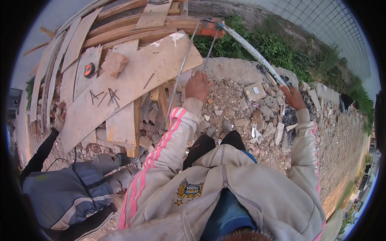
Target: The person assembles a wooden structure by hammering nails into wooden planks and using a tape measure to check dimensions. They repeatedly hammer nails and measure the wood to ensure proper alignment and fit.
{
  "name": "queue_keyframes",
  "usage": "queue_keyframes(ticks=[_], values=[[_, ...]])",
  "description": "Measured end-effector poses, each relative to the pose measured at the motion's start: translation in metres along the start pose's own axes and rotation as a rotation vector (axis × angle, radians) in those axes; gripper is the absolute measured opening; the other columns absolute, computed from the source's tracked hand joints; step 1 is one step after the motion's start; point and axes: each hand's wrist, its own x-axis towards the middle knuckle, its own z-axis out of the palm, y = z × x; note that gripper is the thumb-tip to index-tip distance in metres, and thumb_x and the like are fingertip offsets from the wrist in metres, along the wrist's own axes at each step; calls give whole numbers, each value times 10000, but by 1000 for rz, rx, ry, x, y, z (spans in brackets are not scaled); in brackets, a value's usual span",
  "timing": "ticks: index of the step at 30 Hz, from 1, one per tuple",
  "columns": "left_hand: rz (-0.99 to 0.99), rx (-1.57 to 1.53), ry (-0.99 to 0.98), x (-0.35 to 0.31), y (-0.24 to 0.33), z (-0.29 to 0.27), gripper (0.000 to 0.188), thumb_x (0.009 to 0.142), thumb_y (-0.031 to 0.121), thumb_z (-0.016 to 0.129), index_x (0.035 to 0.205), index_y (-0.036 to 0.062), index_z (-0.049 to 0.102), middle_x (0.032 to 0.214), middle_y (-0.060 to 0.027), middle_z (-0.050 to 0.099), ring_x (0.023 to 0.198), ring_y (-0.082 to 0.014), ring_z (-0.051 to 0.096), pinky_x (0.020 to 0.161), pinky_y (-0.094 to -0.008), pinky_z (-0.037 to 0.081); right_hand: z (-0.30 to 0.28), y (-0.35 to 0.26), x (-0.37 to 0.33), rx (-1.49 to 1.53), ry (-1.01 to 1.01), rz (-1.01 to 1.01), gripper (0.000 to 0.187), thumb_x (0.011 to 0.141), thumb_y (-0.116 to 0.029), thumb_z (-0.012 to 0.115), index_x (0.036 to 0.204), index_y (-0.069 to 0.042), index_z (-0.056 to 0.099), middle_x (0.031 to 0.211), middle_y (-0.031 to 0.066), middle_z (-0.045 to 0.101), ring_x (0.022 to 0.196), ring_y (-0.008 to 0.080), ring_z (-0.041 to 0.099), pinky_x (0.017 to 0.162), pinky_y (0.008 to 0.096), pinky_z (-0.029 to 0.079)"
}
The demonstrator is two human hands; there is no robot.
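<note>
My left hand (197, 85) is closed on a thin metal rod (208, 53) in front of me. The rod bends near an orange-red block (210, 29) at the end of the timber, and a long thin length comes back toward my left sleeve. My right hand (293, 96) is wrapped round the lower end of a long whitish pipe (253, 52). The pipe slants up to the left, and its far end meets the rod beside the block. Exactly how the two join is too small to tell.
Left of me, a wide wooden board (132, 76) carries loose nails (113, 96), near a broken brick piece (114, 64) and a tape measure (89, 70). A co-worker's hand (60, 116) rests at its edge. Stone rubble (267, 116) covers the ground; weeds (277, 52) grow beyond.
</note>
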Motion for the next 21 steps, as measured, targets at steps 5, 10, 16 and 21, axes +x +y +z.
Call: queue_keyframes(ticks=[5,10,16,21], values=[[-48,17,-44,-7,2,4,310,1048,292,449,1007,28,605,932,-303,710,892,-499,692,818,-604,548,11,24,-4,-99,139,-40,795,925,-771,537,802,10,627,664,119,585,654,274,616,660,428,479],[-31,30,-16,0,-8,7,310,1051,294,437,1033,37,610,934,-288,715,893,-514,688,830,-608,550,6,-8,-19,-116,104,-25,840,923,-787,490,959,24,706,763,211,660,801,421,654,798,517,474],[70,91,-20,6,-21,17,332,1053,297,428,1045,19,609,956,-293,719,918,-513,687,864,-602,542,4,-27,-31,-177,112,45,973,898,-834,461,1261,40,689,1126,353,688,1118,473,663,986,530,488],[15,35,-3,4,-20,10,347,1052,296,425,1034,10,621,955,-313,714,936,-512,685,876,-605,533,15,-43,-54,-228,225,22,916,911,-809,478,1182,32,722,1073,350,696,1079,484,668,952,543,505]])
